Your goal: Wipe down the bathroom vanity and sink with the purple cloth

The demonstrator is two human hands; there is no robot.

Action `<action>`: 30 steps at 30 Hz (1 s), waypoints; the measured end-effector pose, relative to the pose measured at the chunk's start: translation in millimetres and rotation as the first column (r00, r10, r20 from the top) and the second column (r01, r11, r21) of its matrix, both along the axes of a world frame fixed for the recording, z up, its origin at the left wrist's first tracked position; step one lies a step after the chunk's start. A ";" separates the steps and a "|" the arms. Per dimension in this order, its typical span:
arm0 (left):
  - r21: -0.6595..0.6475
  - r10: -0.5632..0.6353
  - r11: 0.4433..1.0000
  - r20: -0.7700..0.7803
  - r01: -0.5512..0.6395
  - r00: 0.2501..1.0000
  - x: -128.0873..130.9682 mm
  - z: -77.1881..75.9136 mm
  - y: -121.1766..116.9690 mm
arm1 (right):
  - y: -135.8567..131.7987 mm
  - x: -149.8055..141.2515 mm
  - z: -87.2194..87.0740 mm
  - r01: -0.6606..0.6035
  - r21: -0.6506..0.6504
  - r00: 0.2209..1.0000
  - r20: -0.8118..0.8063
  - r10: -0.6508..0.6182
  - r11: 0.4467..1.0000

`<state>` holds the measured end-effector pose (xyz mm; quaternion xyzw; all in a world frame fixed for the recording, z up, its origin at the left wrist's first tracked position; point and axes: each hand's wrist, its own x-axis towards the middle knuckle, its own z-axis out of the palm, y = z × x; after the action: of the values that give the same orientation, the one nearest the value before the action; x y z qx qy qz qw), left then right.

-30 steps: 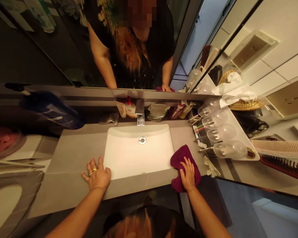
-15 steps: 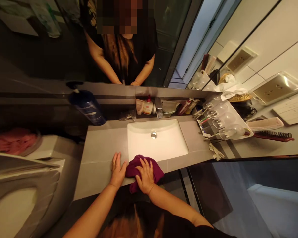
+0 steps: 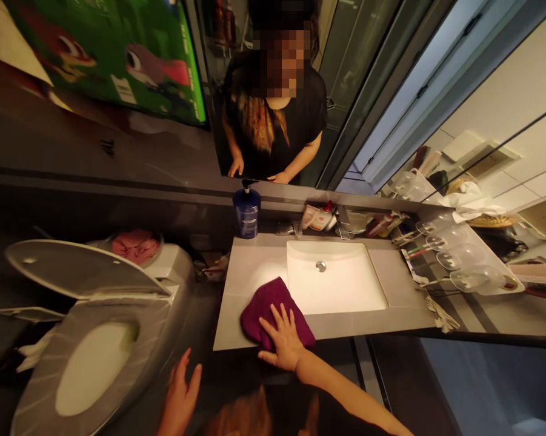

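Note:
A purple cloth (image 3: 264, 312) lies on the grey countertop (image 3: 252, 260), left of the white sink (image 3: 345, 290) and partly over the counter's front edge. My right hand (image 3: 282, 336) rests flat on the cloth with its fingers spread. Off the counter, between it and the toilet, my left hand (image 3: 182, 387) hangs in the air, fingers apart and holding nothing. The cloth covers part of the sink's near left corner area.
A toilet (image 3: 159, 321) with raised lid stands at the left, a pink cloth (image 3: 136, 245) on its tank. Behind the counter are a blue pump bottle (image 3: 246, 212), a faucet (image 3: 343, 224) and several tubes. At right, a rack (image 3: 491, 260) holds clear cups.
The right hand has moved the purple cloth left along the counter, where it lies flatter. My left hand has lifted off the counter and drawn back. The view has turned left.

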<state>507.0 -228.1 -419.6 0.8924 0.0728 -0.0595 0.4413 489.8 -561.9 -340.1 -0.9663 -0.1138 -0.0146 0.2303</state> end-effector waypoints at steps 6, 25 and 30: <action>0.067 -0.122 0.992 0.188 0.111 0.975 89.2 1.5 -79.8 | 6.3 49.2 -11.2 0.141 -0.145 0.988 -0.035 -0.147 0.979; 0.197 -0.095 0.977 0.069 0.080 0.993 93.6 -6.5 -100.5 | -31.0 227.3 3.1 0.278 -0.251 0.958 0.008 -0.285 0.927; 0.055 -0.063 0.997 0.086 0.058 0.994 94.3 -11.7 -98.8 | -9.0 103.9 -8.6 -0.087 -0.183 0.996 -0.026 0.083 0.979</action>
<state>601.4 -326.9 -431.3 0.9072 0.0279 -0.0320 0.4186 593.6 -570.8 -348.7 -0.9778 -0.1538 0.0146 0.1414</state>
